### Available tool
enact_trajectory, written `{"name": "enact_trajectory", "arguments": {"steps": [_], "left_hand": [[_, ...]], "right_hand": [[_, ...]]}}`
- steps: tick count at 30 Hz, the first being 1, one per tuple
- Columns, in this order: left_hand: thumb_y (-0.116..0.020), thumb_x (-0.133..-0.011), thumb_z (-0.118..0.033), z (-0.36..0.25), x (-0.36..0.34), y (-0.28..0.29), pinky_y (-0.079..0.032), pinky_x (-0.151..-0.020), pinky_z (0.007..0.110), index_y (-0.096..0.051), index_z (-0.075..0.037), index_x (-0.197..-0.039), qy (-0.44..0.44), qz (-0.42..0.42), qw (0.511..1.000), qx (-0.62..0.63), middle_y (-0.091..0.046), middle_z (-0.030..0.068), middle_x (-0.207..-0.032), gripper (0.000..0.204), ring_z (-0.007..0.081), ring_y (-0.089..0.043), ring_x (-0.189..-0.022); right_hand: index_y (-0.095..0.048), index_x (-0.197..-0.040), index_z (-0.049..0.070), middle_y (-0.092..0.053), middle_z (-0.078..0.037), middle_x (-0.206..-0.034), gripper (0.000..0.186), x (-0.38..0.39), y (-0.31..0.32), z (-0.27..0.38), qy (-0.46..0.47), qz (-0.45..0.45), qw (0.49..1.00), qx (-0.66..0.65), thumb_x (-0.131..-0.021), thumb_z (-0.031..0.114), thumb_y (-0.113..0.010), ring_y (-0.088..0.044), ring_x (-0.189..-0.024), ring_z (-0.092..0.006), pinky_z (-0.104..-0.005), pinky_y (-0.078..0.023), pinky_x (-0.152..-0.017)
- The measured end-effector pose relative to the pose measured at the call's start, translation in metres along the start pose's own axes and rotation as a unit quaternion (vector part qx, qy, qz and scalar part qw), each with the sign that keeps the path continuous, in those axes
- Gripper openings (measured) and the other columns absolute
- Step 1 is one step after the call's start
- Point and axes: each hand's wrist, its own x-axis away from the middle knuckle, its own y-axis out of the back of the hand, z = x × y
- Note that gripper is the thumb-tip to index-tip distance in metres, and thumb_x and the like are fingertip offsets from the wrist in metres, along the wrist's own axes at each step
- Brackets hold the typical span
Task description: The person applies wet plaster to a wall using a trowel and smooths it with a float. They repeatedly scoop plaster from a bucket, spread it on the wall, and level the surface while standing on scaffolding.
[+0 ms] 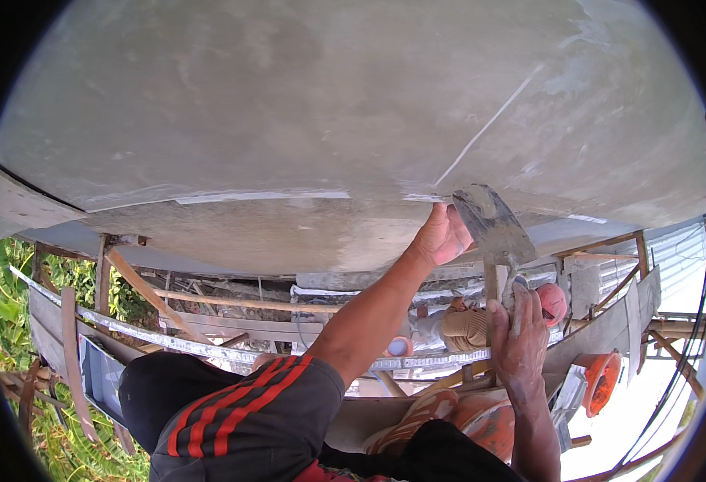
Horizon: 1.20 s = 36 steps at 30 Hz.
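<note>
My right hand [520,329] is closed around the handle of a trowel [496,225]. The trowel's flat metal blade is smeared with grey plaster and points up at the large grey plastered surface [313,104]. Just left of the blade, my left hand [448,237] is raised to the lower edge of that surface, palm partly showing. The blade hides most of its fingers, so I cannot make out whether they grip anything. Beside its fingertips a short white strip [424,198] runs along the edge, and a longer white strip [263,196] lies farther left.
Below runs a long metal rail [200,347] with wooden posts [102,273] and boards. An orange bucket [602,384] stands at the right, near hanging black cables [694,337]. A person in a pink cap [552,304] is lower down. Green plants [4,297] grow at the left.
</note>
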Motion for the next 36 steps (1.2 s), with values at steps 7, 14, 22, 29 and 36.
{"name": "enact_trajectory", "arguments": {"steps": [7, 14, 22, 29, 36], "left_hand": [[-0.062, -0.101, -0.061, -0.005, -0.009, -0.031, -0.020, -0.132, 0.052, -0.063, -0.021, -0.143, 0.014, -0.139, 0.989, -0.046, -0.066, 0.0011, -0.144, 0.058, 0.0271, -0.039, -0.153], [-0.066, -0.091, -0.073, -0.001, -0.007, -0.002, -0.014, -0.134, 0.054, -0.066, -0.021, -0.141, 0.010, -0.023, 0.998, -0.060, -0.065, 0.0002, -0.148, 0.072, 0.0240, -0.040, -0.153], [-0.076, -0.091, -0.057, 0.006, -0.009, -0.005, -0.018, -0.133, 0.056, -0.068, -0.015, -0.136, -0.001, -0.048, 0.999, 0.006, -0.065, 0.0032, -0.148, 0.062, 0.0233, -0.045, -0.150], [-0.073, -0.097, -0.045, -0.004, -0.003, -0.004, -0.019, -0.132, 0.056, -0.069, -0.013, -0.135, 0.015, -0.098, 0.995, -0.033, -0.062, 0.0055, -0.152, 0.050, 0.0259, -0.040, -0.153], [-0.081, -0.077, -0.071, -0.001, -0.007, 0.017, -0.015, -0.134, 0.056, -0.070, -0.014, -0.138, 0.009, 0.006, 0.998, -0.057, -0.062, 0.0047, -0.152, 0.084, 0.0263, -0.037, -0.155]], "right_hand": [[-0.065, -0.124, 0.000, -0.066, -0.017, -0.108, 0.034, -0.067, 0.008, -0.045, 0.142, 0.001, 0.989, 0.040, -0.097, 0.018, -0.074, -0.066, -0.094, -0.0375, -0.0477, -0.053, -0.078], [-0.067, -0.124, 0.003, -0.066, -0.014, -0.107, 0.035, -0.106, 0.006, -0.039, 0.194, 0.008, 0.976, 0.101, -0.094, 0.018, -0.077, -0.066, -0.092, -0.0349, -0.0455, -0.055, -0.078], [-0.066, -0.126, 0.001, -0.065, -0.016, -0.107, 0.037, -0.060, 0.023, -0.052, 0.146, -0.017, 0.986, 0.077, -0.093, 0.016, -0.077, -0.068, -0.090, -0.0356, -0.0467, -0.057, -0.072], [-0.064, -0.127, 0.002, -0.061, -0.015, -0.105, 0.037, -0.057, -0.010, 0.004, 0.120, 0.031, 0.990, 0.070, -0.097, 0.022, -0.072, -0.067, -0.086, -0.0343, -0.0470, -0.057, -0.073], [-0.067, -0.122, -0.001, -0.066, -0.019, -0.106, 0.031, -0.042, 0.041, -0.075, 0.042, -0.061, 0.996, 0.048, -0.096, 0.014, -0.075, -0.068, -0.092, -0.0382, -0.0469, -0.055, -0.077]]}}
